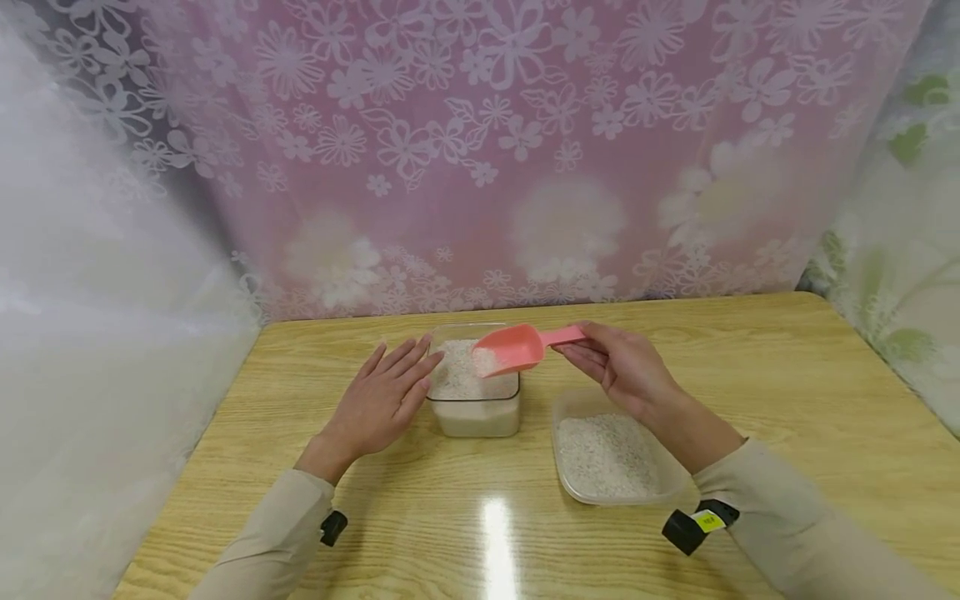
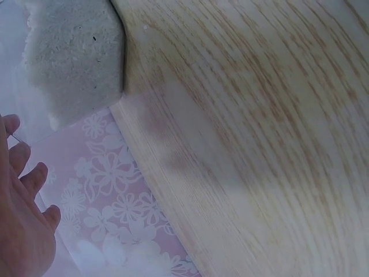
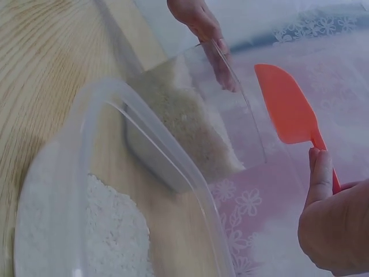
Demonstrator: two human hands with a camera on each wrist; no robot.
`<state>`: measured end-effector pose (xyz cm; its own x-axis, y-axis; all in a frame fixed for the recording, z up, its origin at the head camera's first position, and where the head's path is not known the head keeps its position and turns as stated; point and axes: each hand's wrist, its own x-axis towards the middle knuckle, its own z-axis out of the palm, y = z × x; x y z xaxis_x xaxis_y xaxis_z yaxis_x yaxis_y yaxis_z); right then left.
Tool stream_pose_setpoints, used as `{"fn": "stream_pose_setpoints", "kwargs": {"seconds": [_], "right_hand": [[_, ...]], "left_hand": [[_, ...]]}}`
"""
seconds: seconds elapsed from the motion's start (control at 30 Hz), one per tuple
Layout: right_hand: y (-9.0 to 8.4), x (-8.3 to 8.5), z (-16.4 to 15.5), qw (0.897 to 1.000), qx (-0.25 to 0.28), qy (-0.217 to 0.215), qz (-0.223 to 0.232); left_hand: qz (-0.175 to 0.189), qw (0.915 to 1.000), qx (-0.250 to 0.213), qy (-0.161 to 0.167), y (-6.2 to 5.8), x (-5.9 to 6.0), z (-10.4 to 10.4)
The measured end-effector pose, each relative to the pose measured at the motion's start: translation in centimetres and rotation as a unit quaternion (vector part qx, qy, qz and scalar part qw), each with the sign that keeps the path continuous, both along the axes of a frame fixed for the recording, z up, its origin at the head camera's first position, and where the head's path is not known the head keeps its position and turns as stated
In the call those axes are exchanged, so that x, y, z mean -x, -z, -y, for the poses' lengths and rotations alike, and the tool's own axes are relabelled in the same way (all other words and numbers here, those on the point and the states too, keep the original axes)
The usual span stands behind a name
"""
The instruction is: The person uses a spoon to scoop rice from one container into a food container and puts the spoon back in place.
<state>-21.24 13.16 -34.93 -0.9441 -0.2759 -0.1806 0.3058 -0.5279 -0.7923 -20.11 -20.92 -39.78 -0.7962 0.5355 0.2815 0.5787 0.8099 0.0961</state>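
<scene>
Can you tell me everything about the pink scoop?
The pink scoop looks like smooth plastic, with a rounded bowl and a short flat handle. The right hand pinches the handle's end. It hangs over the clear square tub of rice, tilted slightly, with some white rice in its bowl. Nothing else touches it.

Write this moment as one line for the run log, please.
right hand: holds pink scoop with rice over square container | left hand: open, against container | second tub: holds rice
</scene>
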Motion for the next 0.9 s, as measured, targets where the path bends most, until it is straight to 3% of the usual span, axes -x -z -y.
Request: {"fn": "stream_pose_setpoints", "kwargs": {"seconds": [0.43, 0.9], "right_hand": [[-0.2, -0.8, -4.4, 0.998, 0.06, -0.021, -0.01], [1.8, -2.5, -10.5, 0.995, 0.089, -0.042, -0.009]], "left_hand": [[0.0, 1.0, -0.008, 0.0, 0.1, 0.1, -0.1], [0.0, 1.0, -0.007, 0.0, 0.1, 0.1, 0.0]]}}
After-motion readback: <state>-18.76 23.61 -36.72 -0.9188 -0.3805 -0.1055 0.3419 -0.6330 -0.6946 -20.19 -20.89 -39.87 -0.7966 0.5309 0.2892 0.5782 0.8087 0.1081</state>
